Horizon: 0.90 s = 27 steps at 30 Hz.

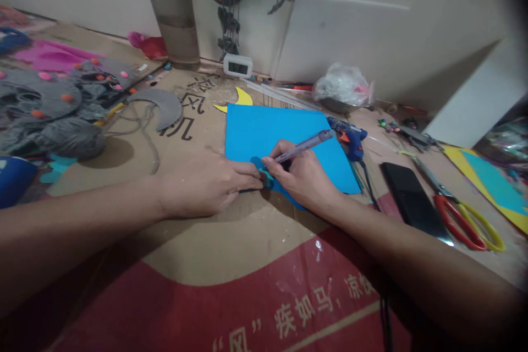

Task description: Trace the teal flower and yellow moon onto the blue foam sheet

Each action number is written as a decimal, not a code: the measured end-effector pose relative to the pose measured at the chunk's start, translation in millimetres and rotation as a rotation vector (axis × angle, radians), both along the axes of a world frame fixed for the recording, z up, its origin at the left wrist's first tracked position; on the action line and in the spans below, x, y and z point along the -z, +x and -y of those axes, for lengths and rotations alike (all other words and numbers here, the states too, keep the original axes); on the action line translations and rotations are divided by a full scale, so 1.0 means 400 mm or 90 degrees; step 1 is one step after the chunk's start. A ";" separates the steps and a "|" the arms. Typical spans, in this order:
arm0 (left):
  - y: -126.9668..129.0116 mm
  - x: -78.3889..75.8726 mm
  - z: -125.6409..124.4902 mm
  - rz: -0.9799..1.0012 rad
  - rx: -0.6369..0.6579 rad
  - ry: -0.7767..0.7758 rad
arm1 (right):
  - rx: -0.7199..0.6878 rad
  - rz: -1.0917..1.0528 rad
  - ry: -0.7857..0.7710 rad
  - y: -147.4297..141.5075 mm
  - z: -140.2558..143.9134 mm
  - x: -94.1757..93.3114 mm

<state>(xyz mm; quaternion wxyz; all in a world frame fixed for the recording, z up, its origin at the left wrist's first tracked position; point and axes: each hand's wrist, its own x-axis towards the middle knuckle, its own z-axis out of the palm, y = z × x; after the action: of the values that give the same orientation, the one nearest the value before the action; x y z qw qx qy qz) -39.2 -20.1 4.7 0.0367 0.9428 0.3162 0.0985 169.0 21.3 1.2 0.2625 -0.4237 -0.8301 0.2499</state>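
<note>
A blue foam sheet [272, 135] lies flat on brown cardboard [214, 242] in the middle. My right hand [303, 176] grips a clear pen [307, 144], its tip down near the sheet's front left corner. My left hand [206, 184] rests palm down beside it, fingertips pressing a small teal cut-out piece [268, 177] onto the sheet. The two hands almost touch at that piece.
A blue glue gun [350, 136], a black phone [410, 201] and red-and-yellow scissors [466, 220] lie to the right. Grey felt pieces and yarn [58, 115] sit at left. A small digital clock [238, 65], a metal bowl with a plastic bag [344, 91] and a yellow crescent [243, 99] lie behind.
</note>
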 end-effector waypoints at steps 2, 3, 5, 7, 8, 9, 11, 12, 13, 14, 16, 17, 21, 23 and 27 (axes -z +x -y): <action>-0.001 0.003 -0.001 0.003 -0.002 -0.003 | 0.000 0.000 -0.001 -0.002 -0.001 0.000; -0.002 0.005 -0.002 0.004 -0.003 -0.004 | 0.000 0.002 -0.004 -0.002 -0.001 -0.001; -0.003 0.007 -0.003 0.007 -0.003 -0.004 | 0.003 0.006 -0.012 -0.003 -0.001 -0.006; -0.004 0.010 -0.004 0.013 -0.001 -0.004 | 0.005 0.007 -0.022 -0.004 -0.001 -0.011; -0.005 0.010 -0.005 0.018 0.001 -0.003 | 0.005 0.006 -0.025 -0.005 -0.002 -0.013; -0.005 0.011 -0.005 0.024 0.003 -0.003 | 0.006 0.005 -0.027 -0.006 -0.002 -0.014; -0.006 0.011 -0.005 0.028 0.003 -0.008 | 0.004 0.005 -0.030 -0.007 -0.003 -0.016; -0.006 0.011 -0.005 0.028 0.001 -0.012 | 0.003 0.005 -0.029 -0.008 -0.004 -0.017; -0.006 0.011 -0.005 0.027 -0.002 -0.017 | 0.001 0.005 -0.028 -0.009 -0.005 -0.017; -0.005 0.012 -0.005 0.025 -0.004 -0.021 | -0.002 0.003 -0.026 -0.010 -0.006 -0.017; -0.005 0.013 -0.005 0.023 -0.004 -0.022 | -0.007 -0.002 -0.025 -0.011 -0.007 -0.016; -0.006 0.014 -0.006 0.025 -0.002 -0.019 | -0.010 -0.003 -0.026 -0.011 -0.007 -0.016; -0.008 0.017 -0.006 0.030 0.004 0.001 | -0.017 -0.003 -0.030 -0.011 -0.007 -0.015; -0.009 0.016 -0.006 0.027 0.007 0.002 | -0.017 0.000 -0.028 -0.012 -0.007 -0.015; -0.007 0.013 -0.006 0.024 0.006 -0.003 | -0.017 0.008 -0.030 -0.014 -0.007 -0.015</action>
<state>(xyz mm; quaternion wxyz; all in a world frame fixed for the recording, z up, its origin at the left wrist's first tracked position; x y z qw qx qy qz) -42.2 -17.6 -0.4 0.0454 0.9422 0.3112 0.1154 163.4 24.2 7.1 0.2436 -0.4207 -0.8311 0.2702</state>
